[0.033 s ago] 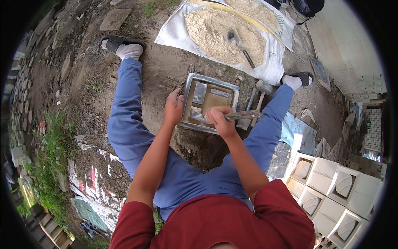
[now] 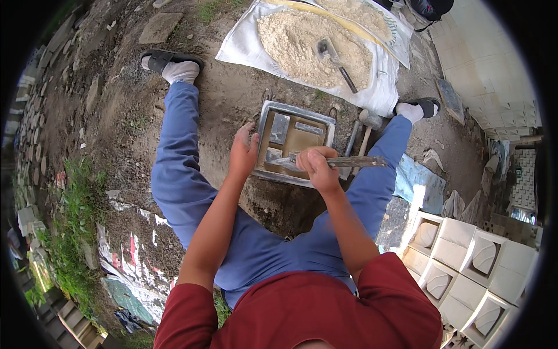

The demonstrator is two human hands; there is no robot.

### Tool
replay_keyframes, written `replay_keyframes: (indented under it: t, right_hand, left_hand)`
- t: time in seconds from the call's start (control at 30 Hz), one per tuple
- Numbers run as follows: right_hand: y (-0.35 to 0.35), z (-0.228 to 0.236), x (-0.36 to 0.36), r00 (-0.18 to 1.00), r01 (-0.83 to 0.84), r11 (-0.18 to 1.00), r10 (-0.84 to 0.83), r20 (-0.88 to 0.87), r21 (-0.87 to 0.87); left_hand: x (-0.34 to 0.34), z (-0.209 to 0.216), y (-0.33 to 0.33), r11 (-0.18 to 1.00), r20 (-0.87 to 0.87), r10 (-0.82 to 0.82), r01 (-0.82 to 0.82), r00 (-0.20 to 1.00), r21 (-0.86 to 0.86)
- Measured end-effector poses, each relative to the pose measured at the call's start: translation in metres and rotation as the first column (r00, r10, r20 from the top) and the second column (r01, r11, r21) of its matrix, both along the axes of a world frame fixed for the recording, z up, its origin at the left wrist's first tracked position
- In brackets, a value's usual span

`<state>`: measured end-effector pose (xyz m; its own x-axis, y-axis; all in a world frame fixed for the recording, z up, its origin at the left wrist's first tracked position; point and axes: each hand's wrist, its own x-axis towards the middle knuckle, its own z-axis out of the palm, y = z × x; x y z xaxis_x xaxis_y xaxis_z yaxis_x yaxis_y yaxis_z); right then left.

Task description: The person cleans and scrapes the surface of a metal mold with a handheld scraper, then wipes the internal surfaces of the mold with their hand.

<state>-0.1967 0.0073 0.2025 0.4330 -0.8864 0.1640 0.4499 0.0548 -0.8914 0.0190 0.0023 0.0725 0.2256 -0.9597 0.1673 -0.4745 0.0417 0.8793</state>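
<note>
Between my legs sits a square metal mould [image 2: 330, 136] with raised rectangular plates inside, dusted with tan powder. My right hand [image 2: 317, 165] is closed around a long tool [image 2: 363, 161] with a worn, flat handle pointing right. The tool's pale tip reaches over the mould's lower left part; I cannot tell whether it is a brush or a blade. At the mould's left side is my left hand [image 2: 243, 150], holding nothing, thumb and fingers apart. Whether it touches the rim is unclear.
A mallet [image 2: 370, 120] lies beside my right leg, next to a metal bar [image 2: 352, 138]. Beyond the mould, a white sack [image 2: 244, 46] bears pale powder [image 2: 290, 43] with a scoop [image 2: 340, 67]. Cream hollow blocks [image 2: 453, 241] are stacked at right. Weeds [image 2: 75, 215] grow at left.
My right hand has shifted slightly to the right, drawing the tool along with it. My left hand stays beside the mould.
</note>
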Motion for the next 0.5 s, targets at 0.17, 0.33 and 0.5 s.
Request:
replay_keyframes:
  t: [0.17,0.33,0.5]
  right_hand:
    - [0.002,0.044,-0.082,0.956,0.273,0.957,-0.258,0.14,-0.098]
    - [0.022,0.057,-0.118,0.854,0.512,0.842,-0.479,0.202,-0.168]
    - [0.045,0.056,-0.119,0.816,0.564,0.82,-0.535,0.221,-0.099]
  left_hand:
    - [-0.039,0.076,0.056,0.937,0.127,-0.347,0.348,0.929,0.016]
    - [-0.088,0.051,0.092,0.696,0.549,-0.652,0.701,0.523,0.157]
    - [-0.115,0.053,0.089,0.682,0.523,-0.668,0.716,0.529,0.148]
